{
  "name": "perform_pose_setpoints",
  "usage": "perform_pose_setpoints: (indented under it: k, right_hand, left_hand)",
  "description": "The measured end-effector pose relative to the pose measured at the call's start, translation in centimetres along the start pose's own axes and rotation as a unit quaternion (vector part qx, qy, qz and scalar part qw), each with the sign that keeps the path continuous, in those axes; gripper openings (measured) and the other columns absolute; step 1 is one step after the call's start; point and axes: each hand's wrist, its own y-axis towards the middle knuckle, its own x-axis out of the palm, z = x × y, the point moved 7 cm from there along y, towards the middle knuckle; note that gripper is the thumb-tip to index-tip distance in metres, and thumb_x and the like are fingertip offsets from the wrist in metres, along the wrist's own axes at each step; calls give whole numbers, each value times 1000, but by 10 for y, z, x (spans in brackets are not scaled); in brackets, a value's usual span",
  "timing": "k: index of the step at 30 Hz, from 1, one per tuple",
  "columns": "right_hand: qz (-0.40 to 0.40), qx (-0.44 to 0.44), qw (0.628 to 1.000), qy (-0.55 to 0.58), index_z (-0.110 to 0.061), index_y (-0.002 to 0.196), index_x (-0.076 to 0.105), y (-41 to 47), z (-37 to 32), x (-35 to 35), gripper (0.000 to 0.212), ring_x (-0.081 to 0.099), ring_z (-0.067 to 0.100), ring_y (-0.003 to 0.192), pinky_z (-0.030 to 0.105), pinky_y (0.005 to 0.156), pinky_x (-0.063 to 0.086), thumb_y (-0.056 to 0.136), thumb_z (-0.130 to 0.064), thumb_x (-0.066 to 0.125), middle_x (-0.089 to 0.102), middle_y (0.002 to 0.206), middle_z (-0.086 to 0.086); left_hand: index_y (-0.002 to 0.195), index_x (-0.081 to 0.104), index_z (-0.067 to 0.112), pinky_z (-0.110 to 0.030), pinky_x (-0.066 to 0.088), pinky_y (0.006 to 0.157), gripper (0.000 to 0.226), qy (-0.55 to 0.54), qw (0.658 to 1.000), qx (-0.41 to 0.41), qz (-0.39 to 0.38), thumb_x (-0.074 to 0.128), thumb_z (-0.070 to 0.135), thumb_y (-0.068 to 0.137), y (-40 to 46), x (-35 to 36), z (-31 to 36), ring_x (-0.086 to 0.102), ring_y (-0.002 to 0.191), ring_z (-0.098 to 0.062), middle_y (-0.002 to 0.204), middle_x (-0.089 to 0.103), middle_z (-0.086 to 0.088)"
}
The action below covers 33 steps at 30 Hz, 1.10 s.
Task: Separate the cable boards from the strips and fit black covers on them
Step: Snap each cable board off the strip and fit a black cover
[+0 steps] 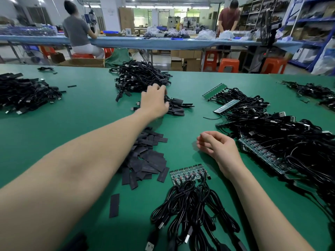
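Reaching: your left hand (154,101) is stretched out to 12 o'clock, over the small heap of black-sleeved cable ends (176,106); looks like a drop-off of a finished piece, my guess.
Left hand state: palm down, fingers curled at the heap's edge; can't tell if they're pinching anything.
Right hand: your right hand (216,148) rests on the green bench mat (54,124) at 2 o'clock, fingers loosely curled, holding nothing.
Next strip: green circuit-board strip with black USB cables attached (188,175) sits at 6 o'clock, just in front of you, boards unseparated.
Covers: loose pile of flat black sleeve covers (145,160) at 9 o'clock of that strip, near either hand.
Stock: tangled mass of uncut strips and cables (281,142) at 3 o'clock.
Done pile: larger black cable heap (141,77) beyond your left hand.
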Motion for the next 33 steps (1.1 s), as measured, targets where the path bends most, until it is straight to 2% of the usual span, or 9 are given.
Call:
perform_pose_setpoints:
  k: [4, 7, 12, 14, 17, 20, 25, 29, 33]
  right_hand:
    - [-5, 0, 1000, 6, 2, 95, 69, -1, 0, 2, 6, 73, 19, 77, 23, 71, 59, 94, -4, 67, 76, 85, 14]
    - [-6, 4, 1000, 9, 4, 96, 68, -1, 0, 3, 6, 73, 18, 72, 23, 70, 60, 95, -2, 65, 75, 82, 14]
    - [-1, -10, 999, -36, -5, 89, 69, -8, -9, 6, 9, 68, 18, 67, 23, 66, 60, 96, -6, 64, 74, 82, 12]
    - [-10, -25, 987, -156, -11, 88, 71, -10, -19, 8, 9, 66, 15, 66, 24, 63, 56, 96, -12, 66, 76, 85, 8]
    - [-93, -41, 869, -485, -21, 91, 76, -13, -32, 17, 10, 67, 10, 75, 24, 75, 51, 90, -30, 72, 77, 89, -3]
    - [-201, 19, 738, -644, -30, 97, 75, -27, -31, 29, 29, 63, -1, 77, 19, 70, 47, 75, -48, 83, 73, 91, -14]
    - [-221, 49, 654, -722, -30, 102, 72, -39, -33, 37, 45, 67, 14, 89, 26, 82, 55, 67, -53, 87, 65, 86, -15]
    - [-228, 56, 656, -718, -28, 98, 63, -40, -35, 35, 47, 65, 15, 86, 26, 76, 54, 66, -51, 89, 66, 95, -9]
    - [-228, 67, 792, -562, -21, 97, 62, -38, -39, 25, 45, 55, 17, 67, 26, 62, 44, 66, -28, 93, 63, 86, -1]
  left_hand:
    - [92, 62, 16, -35, 47, 84, 24, -222, 974, -45, 15, 57, 40, 97, -38, -2, 37, 59, 95, -22, 98, 65, -3]
    - [72, 54, 16, -34, 32, 66, 44, -380, 916, -123, 42, 46, 47, 102, -85, 5, 57, 54, 71, -14, 70, 60, 3]
    - [71, 51, 5, -35, 39, 66, 55, -455, 874, -174, -4, 37, 45, 106, -132, 25, 68, 51, 67, -25, 67, 58, -7]
    - [66, 49, 13, -33, 38, 65, 51, -475, 861, -179, -14, 38, 43, 106, -137, 25, 66, 48, 62, -20, 63, 54, -1]
    - [63, 47, 16, -32, 37, 64, 51, -470, 867, -167, -2, 38, 41, 106, -139, 22, 62, 46, 60, -18, 60, 51, 1]
    - [60, 45, 18, -33, 36, 64, 52, -474, 865, -163, -1, 38, 41, 106, -140, 23, 63, 44, 59, -18, 57, 49, 2]
    - [53, 43, 20, -34, 34, 68, 56, -503, 849, -159, -28, 40, 41, 105, -138, 29, 67, 42, 57, -18, 51, 47, 9]
    - [55, 48, 23, -32, 35, 67, 53, -516, 843, -126, -83, 44, 44, 103, -135, 28, 70, 42, 57, -17, 58, 53, 8]
    - [77, 57, 20, -26, 45, 59, 37, -519, 822, -74, -221, 53, 49, 100, -137, 27, 79, 55, 67, -13, 77, 63, 6]
